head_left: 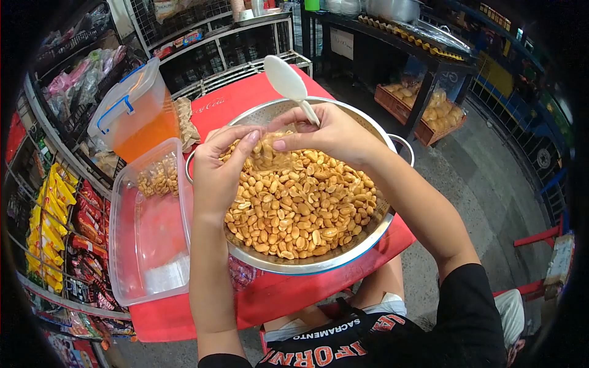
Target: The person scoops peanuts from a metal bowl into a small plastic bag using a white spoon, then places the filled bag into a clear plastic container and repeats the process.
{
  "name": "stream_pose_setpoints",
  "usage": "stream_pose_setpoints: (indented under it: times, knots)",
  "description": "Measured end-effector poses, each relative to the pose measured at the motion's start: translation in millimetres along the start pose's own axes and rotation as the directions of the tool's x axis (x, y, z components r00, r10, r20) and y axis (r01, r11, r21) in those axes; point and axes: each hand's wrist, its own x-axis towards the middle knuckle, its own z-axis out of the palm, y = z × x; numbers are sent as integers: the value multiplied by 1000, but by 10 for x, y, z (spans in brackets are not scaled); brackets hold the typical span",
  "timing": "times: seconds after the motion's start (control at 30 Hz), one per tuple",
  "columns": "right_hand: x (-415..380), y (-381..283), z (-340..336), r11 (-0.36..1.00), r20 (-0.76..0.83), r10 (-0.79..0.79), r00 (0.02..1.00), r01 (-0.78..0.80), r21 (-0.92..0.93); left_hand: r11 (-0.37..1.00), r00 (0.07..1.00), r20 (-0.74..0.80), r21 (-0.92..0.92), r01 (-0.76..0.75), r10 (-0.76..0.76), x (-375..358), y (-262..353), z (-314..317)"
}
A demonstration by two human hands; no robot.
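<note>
A small clear plastic bag of peanuts (270, 154) is pinched at its top between both hands, over a wide metal colander (257, 116) heaped with loose peanuts (300, 211). My left hand (227, 153) grips the bag's left side with thumb and fingers. On its other side, my right hand (328, 135) pinches the bag's top edge and also keeps a white plastic spoon (286, 80), bowl upward, tucked between its fingers. Left of the colander lies a clear plastic tub (123, 245), with packed bags of peanuts (159, 178) at its far end.
A lidded container of orange liquid (144, 122) stands behind the tub on the red table (276, 306). Racks of yellow snack packets (49, 227) line the left. Far right, a crate of bread rolls (423, 107) sits below a dark table (429, 58). A brown paper bag (186, 122) lies beside the colander.
</note>
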Motion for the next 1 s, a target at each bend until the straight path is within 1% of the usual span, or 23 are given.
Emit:
stream_pose_setpoints:
  times: [0.07, 0.17, 0.27, 0.33, 0.37, 0.43, 0.47, 0.53, 0.57, 0.6, 0.63, 0.67, 0.7, 0.73, 0.77, 0.8, 0.83, 0.87, 0.9, 0.93, 0.97, 1.0]
  knots:
    - [10, 30, -5, 998, 24, -16, 1000, 18, -57, 1000, 1000, 2, 1, -3, 3, -2, 4, -6]
    - [7, 31, -11, 996, 9, -2, 1000, 3, -90, 1000, 1000, -8, 4, -25, 25, -10, -4, -17]
    - [-12, 0, -2, 997, -20, -25, 999, 23, -78, 999, 1000, -7, -46, -24, 24, -14, 70, -3]
    - [-28, -34, 19, 998, -35, -38, 999, 36, -48, 993, 1000, -5, -120, 14, -15, -9, 92, -1]
    - [-32, -43, 27, 999, -51, -51, 997, 50, -17, 993, 1000, -6, -120, 14, -15, -10, 107, 4]
    - [-35, -46, 31, 998, -63, -66, 996, 66, 1, 982, 995, 6, -159, 103, -103, -12, 128, 15]
    - [-37, -47, 31, 996, -76, -81, 994, 82, 19, 982, 995, 6, -159, 102, -103, -10, 106, 7]
    - [-22, -9, 38, 995, -91, -93, 992, 94, 13, 999, 994, 99, 17, 43, -45, -6, 24, -28]
    - [-15, 4, 42, 994, -106, -105, 989, 106, 7, 999, 994, 99, 17, 43, -44, -6, 2, -37]
    - [-14, 4, 38, 994, -106, -105, 989, 106, 7, 994, 998, 64, 109, -24, 17, -6, -17, -43]
    - [-11, 2, 31, 997, -67, -75, 995, 75, -9, 976, 996, 34, 201, -88, 82, -6, -27, -50]
    - [-14, -7, 13, 999, -30, -45, 999, 44, -30, 976, 996, 34, 196, -90, 85, -14, -2, -54]
    - [-36, -24, 8, 998, -38, -43, 998, 41, -44, 959, 992, 11, 254, -123, 125, -25, 44, -31]
    - [-53, -39, 34, 995, -1, -95, 995, 95, -33, 937, 986, -10, 312, -156, 168, -14, 70, 4]
    - [-48, -49, 58, 988, 42, -151, 988, 152, -10, 937, 985, -12, 309, -162, 174, 2, 80, 29]
    - [-25, 16, 41, 987, 3, -115, 993, 115, -115, 935, 984, -31, 316, -159, 178, -8, 93, 36]
    - [-19, 12, 43, 987, 15, -118, 993, 119, -105, 932, 983, -51, 329, -151, 178, -36, 102, 26]
    - [-17, 0, 47, 990, -1, -91, 996, 91, -112, 916, 978, -41, 360, -178, 206, -35, 90, 15]
    - [-16, 3, 53, 991, -16, -63, 998, 60, -119, 912, 979, -51, 376, -165, 197, -33, 92, 11]
    - [-8, 42, 62, 990, -32, -111, 993, 107, -89, 922, 982, -34, 351, -164, 188, -32, 95, 14]
    - [3, 65, 59, 985, -42, -132, 990, 126, -117, 932, 984, -20, 324, -163, 179, -38, 99, 19]
    - [-4, 62, 59, 986, -54, -106, 993, 98, -137, 950, 991, -35, 291, -112, 128, -49, 134, 23]
